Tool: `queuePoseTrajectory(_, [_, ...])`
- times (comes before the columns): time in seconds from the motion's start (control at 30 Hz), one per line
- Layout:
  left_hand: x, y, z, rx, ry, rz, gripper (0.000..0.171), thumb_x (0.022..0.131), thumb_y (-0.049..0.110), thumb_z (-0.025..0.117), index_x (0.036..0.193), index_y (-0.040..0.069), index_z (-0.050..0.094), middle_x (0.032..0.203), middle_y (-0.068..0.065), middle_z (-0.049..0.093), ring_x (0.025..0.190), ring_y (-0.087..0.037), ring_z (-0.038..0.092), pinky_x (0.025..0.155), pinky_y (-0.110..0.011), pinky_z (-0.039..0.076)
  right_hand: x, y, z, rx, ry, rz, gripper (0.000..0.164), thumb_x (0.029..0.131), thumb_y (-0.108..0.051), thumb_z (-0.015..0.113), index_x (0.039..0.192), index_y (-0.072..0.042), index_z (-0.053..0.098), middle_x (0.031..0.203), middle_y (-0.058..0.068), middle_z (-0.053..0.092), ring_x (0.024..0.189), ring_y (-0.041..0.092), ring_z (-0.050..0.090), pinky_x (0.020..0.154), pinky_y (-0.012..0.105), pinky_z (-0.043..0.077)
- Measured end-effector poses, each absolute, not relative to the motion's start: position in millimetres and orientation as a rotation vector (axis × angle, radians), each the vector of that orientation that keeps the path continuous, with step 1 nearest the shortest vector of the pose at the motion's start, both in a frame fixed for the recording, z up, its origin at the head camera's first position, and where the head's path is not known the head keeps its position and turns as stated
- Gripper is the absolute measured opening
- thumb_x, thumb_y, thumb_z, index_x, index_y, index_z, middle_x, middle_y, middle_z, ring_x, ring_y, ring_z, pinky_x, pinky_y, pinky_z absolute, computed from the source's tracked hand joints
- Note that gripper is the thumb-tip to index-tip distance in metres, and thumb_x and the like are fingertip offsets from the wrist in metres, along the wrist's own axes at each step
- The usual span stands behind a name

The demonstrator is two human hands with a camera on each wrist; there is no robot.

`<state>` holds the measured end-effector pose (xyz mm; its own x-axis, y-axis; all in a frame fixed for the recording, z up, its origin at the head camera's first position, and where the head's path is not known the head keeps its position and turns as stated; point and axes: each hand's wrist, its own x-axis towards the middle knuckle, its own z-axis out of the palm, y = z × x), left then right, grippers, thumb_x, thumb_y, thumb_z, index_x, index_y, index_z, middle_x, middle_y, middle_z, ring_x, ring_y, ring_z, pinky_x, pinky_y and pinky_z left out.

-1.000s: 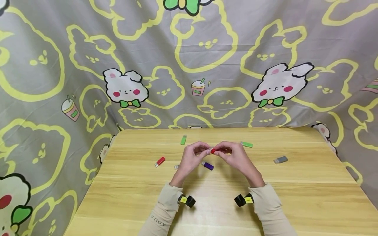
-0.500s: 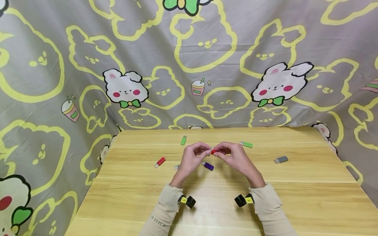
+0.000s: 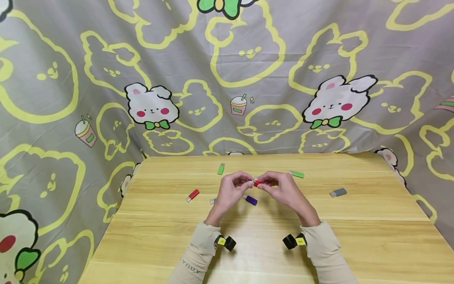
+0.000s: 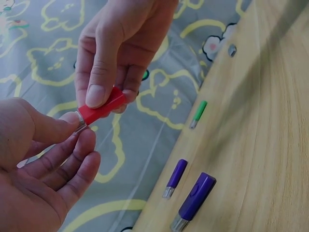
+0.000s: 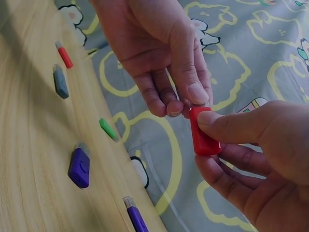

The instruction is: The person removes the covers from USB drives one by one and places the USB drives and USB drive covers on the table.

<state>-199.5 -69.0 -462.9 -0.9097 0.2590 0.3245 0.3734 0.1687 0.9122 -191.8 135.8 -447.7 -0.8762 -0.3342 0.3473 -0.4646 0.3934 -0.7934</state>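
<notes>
A red USB flash drive (image 5: 205, 137) is held up between both hands, over the table in the head view. My left hand (image 3: 229, 192) pinches its metal plug end between thumb and fingers. The red body is gripped by my right hand (image 3: 285, 190), thumb on its flat face in the right wrist view. Below the hands lies a purple flash drive (image 3: 250, 200); a second purple flash drive (image 4: 177, 173) shows in the left wrist view. A grey flash drive (image 3: 212, 201) is partly hidden by the left wrist.
Another red flash drive (image 3: 193, 195) lies left on the wooden table (image 3: 159, 236). Green flash drives lie at the back, one left (image 3: 221, 169), one right (image 3: 297, 174). A grey flash drive (image 3: 338, 192) is farther right. A patterned curtain (image 3: 213, 130) surrounds the table's back and sides.
The red flash drive tilts slightly differently between the fingers. Both hands stay in nearly the same place, and the drives on the table have not moved.
</notes>
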Motion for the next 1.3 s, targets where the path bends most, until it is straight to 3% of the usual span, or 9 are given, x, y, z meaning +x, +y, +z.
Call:
queuePoseTrajectory(0.2, [-200.9, -74.7, -458.2, -0.581, -2.347, -1.852, 0.007, 0.094, 0.001, 0.073, 0.101, 0.0, 0.075, 0.094, -0.012, 0.074, 0.082, -0.019, 0.071, 0.079, -0.033, 0.061, -193.0, 143.6, -449.1, 0.709, -2.544, 1.454, 0.007, 0.089, -0.006, 0.08, 0.096, -0.008, 0.078, 0.088, -0.002, 0.075, 0.078, 0.012, 0.07, 0.071, 0.028, 0.059])
queuePoseTrajectory(0.37, [-203.2, -85.2, -454.6, -0.522, -2.308, -1.853, 0.007, 0.093, -0.003, 0.073, 0.1, -0.001, 0.074, 0.092, -0.014, 0.073, 0.081, -0.024, 0.071, 0.076, -0.03, 0.061, -193.8, 153.1, -451.3, 0.656, -2.56, 1.466, 0.007, 0.088, -0.005, 0.081, 0.094, -0.008, 0.077, 0.089, 0.0, 0.075, 0.077, 0.013, 0.068, 0.069, 0.026, 0.058])
queuePoseTrajectory(0.67, [-205.3, -87.8, -456.6, -0.492, -2.309, -1.923, 0.007, 0.094, 0.0, 0.073, 0.101, 0.0, 0.074, 0.093, -0.012, 0.073, 0.082, -0.021, 0.071, 0.08, -0.049, 0.06, -198.5, 148.5, -455.9, 0.642, -2.519, 1.534, 0.017, 0.09, -0.001, 0.078, 0.107, -0.002, 0.076, 0.095, 0.006, 0.075, 0.082, 0.018, 0.071, 0.072, 0.026, 0.06])
queuePoseTrajectory(1.03, [-207.8, -89.2, -459.0, -0.425, -2.312, -1.978, 0.012, 0.092, -0.001, 0.074, 0.104, -0.003, 0.073, 0.099, -0.019, 0.073, 0.09, -0.034, 0.072, 0.08, -0.027, 0.06, -204.4, 143.8, -466.9, 0.512, -2.493, 1.645, 0.017, 0.09, 0.004, 0.076, 0.106, 0.001, 0.072, 0.096, 0.013, 0.074, 0.086, 0.026, 0.072, 0.072, 0.024, 0.06])
queuePoseTrajectory(1.3, [-207.6, -90.3, -454.1, -0.377, -2.347, -1.98, 0.012, 0.093, -0.008, 0.07, 0.104, -0.011, 0.07, 0.101, -0.027, 0.071, 0.094, -0.043, 0.071, 0.08, -0.025, 0.059, -214.1, 138.8, -473.7, 0.415, -2.513, 1.627, 0.017, 0.089, 0.003, 0.076, 0.105, 0.001, 0.071, 0.098, 0.016, 0.073, 0.086, 0.026, 0.072, 0.071, 0.023, 0.059])
